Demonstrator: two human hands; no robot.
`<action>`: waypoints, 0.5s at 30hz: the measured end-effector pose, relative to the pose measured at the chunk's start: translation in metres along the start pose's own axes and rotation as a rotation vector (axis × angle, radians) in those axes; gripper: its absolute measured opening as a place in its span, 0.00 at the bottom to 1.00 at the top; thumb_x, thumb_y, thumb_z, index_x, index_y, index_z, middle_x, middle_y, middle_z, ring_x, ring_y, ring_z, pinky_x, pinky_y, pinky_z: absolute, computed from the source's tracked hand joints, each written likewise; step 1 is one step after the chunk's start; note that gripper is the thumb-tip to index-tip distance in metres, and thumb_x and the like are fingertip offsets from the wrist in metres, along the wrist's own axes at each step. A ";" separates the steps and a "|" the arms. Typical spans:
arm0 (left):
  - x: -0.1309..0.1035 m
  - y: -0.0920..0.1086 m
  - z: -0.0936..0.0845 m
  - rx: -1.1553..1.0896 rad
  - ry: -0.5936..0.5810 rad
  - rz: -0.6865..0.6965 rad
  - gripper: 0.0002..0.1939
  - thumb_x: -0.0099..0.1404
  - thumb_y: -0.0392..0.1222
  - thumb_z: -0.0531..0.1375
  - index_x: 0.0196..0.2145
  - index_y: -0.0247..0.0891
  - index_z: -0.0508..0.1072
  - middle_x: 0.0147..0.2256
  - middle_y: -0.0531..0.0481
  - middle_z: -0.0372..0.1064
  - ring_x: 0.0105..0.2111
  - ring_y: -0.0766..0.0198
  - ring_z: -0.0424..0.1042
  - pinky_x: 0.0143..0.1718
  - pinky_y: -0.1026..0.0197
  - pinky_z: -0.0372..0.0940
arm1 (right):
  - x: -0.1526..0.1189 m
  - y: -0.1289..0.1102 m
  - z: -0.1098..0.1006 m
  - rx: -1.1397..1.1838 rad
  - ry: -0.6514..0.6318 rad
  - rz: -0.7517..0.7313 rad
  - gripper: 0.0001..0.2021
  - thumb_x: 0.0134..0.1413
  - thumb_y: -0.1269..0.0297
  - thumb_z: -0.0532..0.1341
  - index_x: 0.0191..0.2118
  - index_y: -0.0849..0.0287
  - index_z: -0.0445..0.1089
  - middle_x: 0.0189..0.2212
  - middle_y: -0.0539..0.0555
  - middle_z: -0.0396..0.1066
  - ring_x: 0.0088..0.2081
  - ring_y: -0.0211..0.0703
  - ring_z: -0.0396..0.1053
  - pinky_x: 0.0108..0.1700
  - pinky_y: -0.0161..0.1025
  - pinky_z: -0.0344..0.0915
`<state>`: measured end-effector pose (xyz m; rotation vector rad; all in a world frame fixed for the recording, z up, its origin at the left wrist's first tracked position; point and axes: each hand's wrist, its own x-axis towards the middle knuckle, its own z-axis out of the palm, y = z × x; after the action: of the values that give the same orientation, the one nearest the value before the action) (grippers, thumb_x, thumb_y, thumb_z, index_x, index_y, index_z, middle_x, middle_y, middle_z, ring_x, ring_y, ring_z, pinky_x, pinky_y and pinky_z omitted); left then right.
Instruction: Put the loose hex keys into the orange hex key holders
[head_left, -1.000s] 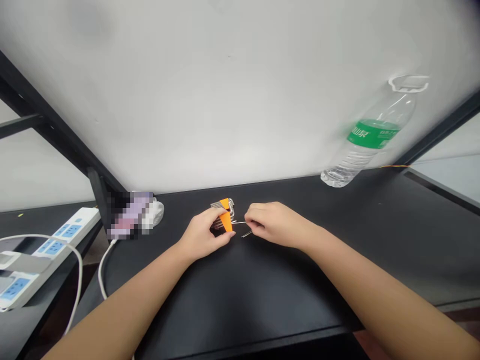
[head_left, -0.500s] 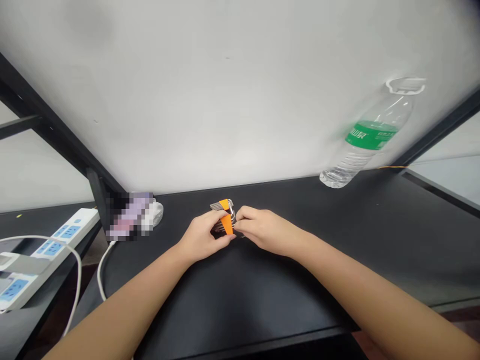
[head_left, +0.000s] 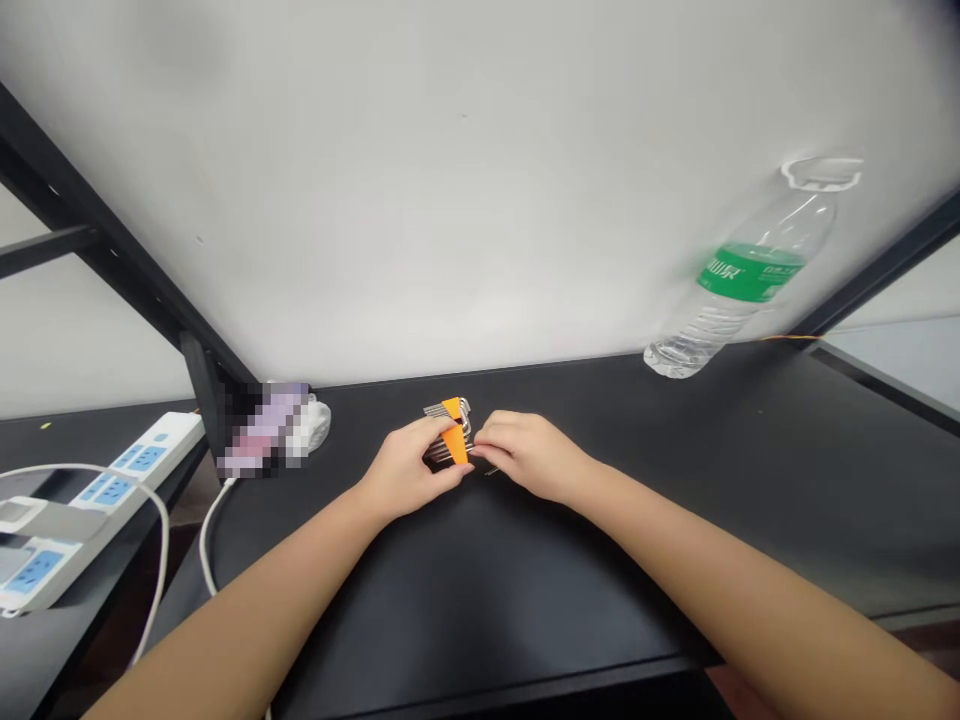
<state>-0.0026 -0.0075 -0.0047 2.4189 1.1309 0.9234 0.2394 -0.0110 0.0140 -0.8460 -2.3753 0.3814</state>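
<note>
My left hand (head_left: 410, 468) grips an orange holder (head_left: 454, 443) between thumb and fingers, near the middle of the black table. Several silver L-shaped hex keys (head_left: 437, 411) sit in the holder, their short bends on its right side. Just right of the holder, my right hand (head_left: 525, 452) has its thumb and fingers pinched at the end of a thin metal key. A small thin metal piece (head_left: 492, 471) shows below the right fingertips; whether it lies on the table or is held, I cannot tell.
A clear bottle with a green label (head_left: 752, 272) leans at the wall, back right. A phone with a blurred screen (head_left: 264, 430), white cable (head_left: 204, 545) and white round object (head_left: 319, 425) are left. Further left lies a power strip (head_left: 154, 455). A black frame (head_left: 135, 265) rises beside them.
The view has shifted slightly. My right fingers have closed into a tighter pinch beside the holder, and the small metal piece beneath them shows more. My left hand keeps its grip.
</note>
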 end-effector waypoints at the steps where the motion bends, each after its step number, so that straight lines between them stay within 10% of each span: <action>1: 0.000 0.000 0.000 -0.001 -0.005 0.001 0.22 0.62 0.47 0.69 0.53 0.42 0.74 0.46 0.46 0.77 0.42 0.57 0.78 0.45 0.56 0.73 | 0.000 -0.002 0.002 -0.004 -0.001 -0.015 0.09 0.70 0.68 0.57 0.44 0.57 0.76 0.40 0.56 0.75 0.40 0.43 0.71 0.43 0.40 0.68; 7: 0.001 0.000 -0.002 0.007 0.000 0.012 0.23 0.62 0.48 0.69 0.53 0.42 0.74 0.46 0.46 0.77 0.42 0.57 0.77 0.45 0.56 0.72 | -0.001 -0.005 -0.005 -0.037 -0.049 -0.005 0.10 0.69 0.70 0.56 0.46 0.57 0.75 0.43 0.57 0.74 0.42 0.44 0.72 0.45 0.40 0.68; 15: -0.001 -0.005 0.001 0.023 0.000 0.001 0.23 0.63 0.50 0.68 0.54 0.42 0.73 0.47 0.46 0.77 0.43 0.56 0.78 0.47 0.54 0.72 | -0.012 0.021 -0.039 -0.092 -0.412 0.080 0.06 0.59 0.72 0.63 0.39 0.56 0.77 0.40 0.55 0.73 0.42 0.47 0.69 0.46 0.42 0.65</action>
<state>-0.0053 -0.0056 -0.0084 2.4377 1.1469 0.9158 0.2806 -0.0001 0.0307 -0.9845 -2.7596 0.5236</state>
